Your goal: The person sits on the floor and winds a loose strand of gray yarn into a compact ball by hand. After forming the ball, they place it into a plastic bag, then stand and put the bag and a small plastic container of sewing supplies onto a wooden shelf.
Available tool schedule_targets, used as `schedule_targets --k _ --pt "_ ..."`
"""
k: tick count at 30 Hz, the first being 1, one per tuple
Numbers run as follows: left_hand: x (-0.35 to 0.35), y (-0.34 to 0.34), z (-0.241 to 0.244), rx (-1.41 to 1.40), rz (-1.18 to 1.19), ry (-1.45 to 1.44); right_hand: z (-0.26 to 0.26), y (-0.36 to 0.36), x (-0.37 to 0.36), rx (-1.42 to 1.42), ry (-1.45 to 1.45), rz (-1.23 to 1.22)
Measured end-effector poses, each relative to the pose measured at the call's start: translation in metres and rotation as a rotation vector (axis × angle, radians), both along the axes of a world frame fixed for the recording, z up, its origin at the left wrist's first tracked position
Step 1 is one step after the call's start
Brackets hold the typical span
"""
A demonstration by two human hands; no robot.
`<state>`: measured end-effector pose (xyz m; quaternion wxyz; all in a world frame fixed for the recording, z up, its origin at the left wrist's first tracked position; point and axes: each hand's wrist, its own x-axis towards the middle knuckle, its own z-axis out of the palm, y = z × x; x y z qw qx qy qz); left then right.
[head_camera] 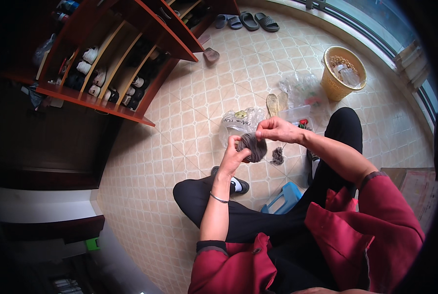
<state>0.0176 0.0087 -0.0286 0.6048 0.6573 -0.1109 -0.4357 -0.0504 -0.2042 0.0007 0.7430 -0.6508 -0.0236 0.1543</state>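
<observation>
My left hand holds a ball of grey-brown yarn from its left side, thumb and fingers around it. At the ball's upper edge are the pinched thumb and forefinger of my right hand; a strand between them is too small to make out. Below my right hand, a small tangle of similar yarn lies on the tiled floor. Behind the hands rests a clear plastic bag with printing. A pair of pale insoles lies beyond, beside a clear plastic box with red and green items.
A yellow wastebasket stands at upper right, near another crumpled plastic bag. Between my legs is a blue plastic stool. An open wooden shoe cabinet stands at upper left; slippers line the far floor.
</observation>
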Motion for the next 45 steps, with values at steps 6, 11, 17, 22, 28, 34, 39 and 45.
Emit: schedule_targets --k 6,11,17,22,28,34,39,45 --pt "-0.009 -0.005 0.011 -0.643 -0.101 0.244 -0.017 0.008 0.009 -0.186 -0.161 -0.146" --pt "0.005 0.0 0.008 -0.506 0.326 0.141 -0.021 0.012 -0.001 -0.478 -0.167 0.189" --pt "-0.005 -0.002 -0.001 -0.088 -0.011 0.032 -0.011 0.005 0.005 0.0 -0.076 -0.005" --pt "-0.007 -0.003 0.011 -0.481 -0.118 0.24 -0.007 0.005 0.01 -0.034 -0.067 -0.159" --pt "-0.009 -0.007 0.012 -0.587 0.04 0.219 0.006 0.007 -0.003 0.204 0.207 -0.069" --pt "-0.011 -0.009 0.002 -0.542 0.195 0.229 -0.004 0.009 0.0 0.199 0.18 -0.068" --pt "-0.018 -0.019 -0.002 -0.514 0.244 0.116 -0.014 0.018 0.003 -0.012 -0.059 -0.296" --pt "-0.023 -0.024 0.003 -0.525 0.303 -0.009 -0.014 0.015 -0.001 0.059 -0.019 -0.198"
